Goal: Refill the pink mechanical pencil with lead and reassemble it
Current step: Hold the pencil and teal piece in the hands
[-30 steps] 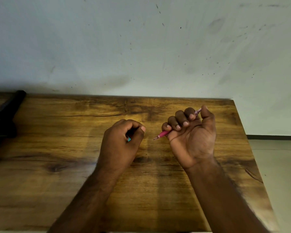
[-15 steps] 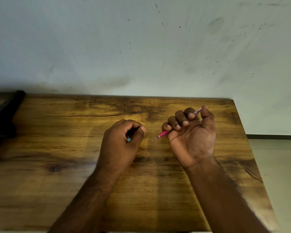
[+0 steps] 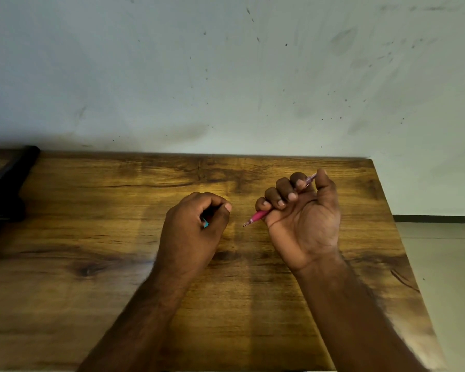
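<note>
A scuffed pale wall backs the brown wood-grain tabletop; the right hand, palm up, grips the slim pink mechanical pencil in curled fingers, its tip aimed left, just above the wood; the left hand is curled round a small teal-tipped object, mostly hidden; thin lead could snap if fed in askew.
</note>
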Demonstrator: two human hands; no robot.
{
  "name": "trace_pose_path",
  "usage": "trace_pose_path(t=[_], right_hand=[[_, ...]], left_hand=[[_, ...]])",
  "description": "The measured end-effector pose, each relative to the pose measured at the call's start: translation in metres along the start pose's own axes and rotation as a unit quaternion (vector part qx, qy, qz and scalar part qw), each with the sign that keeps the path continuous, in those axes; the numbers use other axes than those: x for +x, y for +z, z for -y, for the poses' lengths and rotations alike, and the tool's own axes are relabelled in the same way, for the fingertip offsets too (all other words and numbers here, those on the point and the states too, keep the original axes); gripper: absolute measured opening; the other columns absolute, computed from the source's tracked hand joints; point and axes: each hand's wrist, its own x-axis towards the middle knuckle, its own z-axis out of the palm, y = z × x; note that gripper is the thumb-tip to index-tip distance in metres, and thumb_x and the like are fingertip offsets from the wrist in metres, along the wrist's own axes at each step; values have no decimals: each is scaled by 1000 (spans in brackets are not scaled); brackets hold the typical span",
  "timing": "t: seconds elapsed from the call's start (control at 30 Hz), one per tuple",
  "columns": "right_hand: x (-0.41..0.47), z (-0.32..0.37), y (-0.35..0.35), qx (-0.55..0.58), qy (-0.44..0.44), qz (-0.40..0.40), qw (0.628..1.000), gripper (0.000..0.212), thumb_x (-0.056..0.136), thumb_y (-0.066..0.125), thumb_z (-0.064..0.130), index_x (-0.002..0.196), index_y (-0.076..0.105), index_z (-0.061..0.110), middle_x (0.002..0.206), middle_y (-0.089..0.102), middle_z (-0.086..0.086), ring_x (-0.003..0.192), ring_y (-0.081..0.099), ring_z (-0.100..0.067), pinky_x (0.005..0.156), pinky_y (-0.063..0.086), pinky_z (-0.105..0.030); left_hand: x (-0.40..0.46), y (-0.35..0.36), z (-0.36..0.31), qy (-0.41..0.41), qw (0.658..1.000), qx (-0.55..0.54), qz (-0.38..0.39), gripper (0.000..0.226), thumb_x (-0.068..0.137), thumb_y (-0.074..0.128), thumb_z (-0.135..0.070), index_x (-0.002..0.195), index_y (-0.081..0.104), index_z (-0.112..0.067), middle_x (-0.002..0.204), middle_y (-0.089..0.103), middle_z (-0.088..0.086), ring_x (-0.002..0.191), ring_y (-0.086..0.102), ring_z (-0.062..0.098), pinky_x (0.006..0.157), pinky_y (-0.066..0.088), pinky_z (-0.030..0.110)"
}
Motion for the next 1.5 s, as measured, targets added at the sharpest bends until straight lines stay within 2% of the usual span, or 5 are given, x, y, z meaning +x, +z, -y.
trace_pose_path(t=[0.17, 0.87, 1.23, 1.4, 1.5], right_hand=[[0, -1, -1, 10, -1, 1, 1000, 44, 102, 38, 47, 67, 46, 20, 58, 36, 4, 58, 30, -14, 63, 33, -34], [-1, -2, 0, 20, 6, 10, 1000, 45, 102, 38, 48, 68, 46, 20, 57, 35, 4, 58, 29, -14, 63, 32, -34], [1, -3, 0, 7, 10, 14, 1000, 46, 102, 37, 46, 66, 46, 19, 57, 35, 4, 57, 30, -13, 62, 32, -33], [-1, -3, 1, 5, 21, 11, 1000, 50, 102, 38, 55, 70, 48, 19, 59, 37, 3, 58, 31, -14, 63, 33, -34], [-2, -4, 1, -3, 13, 12, 1000, 44, 100, 39, 47, 67, 45, 19, 57, 35, 4, 58, 29, -13, 62, 33, -33]], left_hand=[[-1, 0, 0, -3, 1000, -1, 0, 6, 93, 69, -26, 93, 75, -24, 86, 68, -15, 83, 64, 2, 72, 56, 27], [-1, 0, 0, -8, 1000, -9, -1, 6, 93, 70, -26, 92, 75, -23, 84, 68, -13, 81, 64, 4, 71, 56, 32], [0, -1, 0, -9, 1000, -10, 1, 6, 93, 69, -26, 92, 75, -23, 84, 69, -13, 81, 65, 4, 72, 56, 31], [-1, -1, -1, -9, 1000, -2, 4, 6, 94, 69, -26, 93, 75, -24, 85, 69, -14, 82, 64, 3, 71, 55, 27], [-1, -1, -1, -9, 1000, 3, 3, 6, 94, 69, -27, 92, 74, -25, 85, 68, -15, 82, 64, 2, 69, 53, 22]])
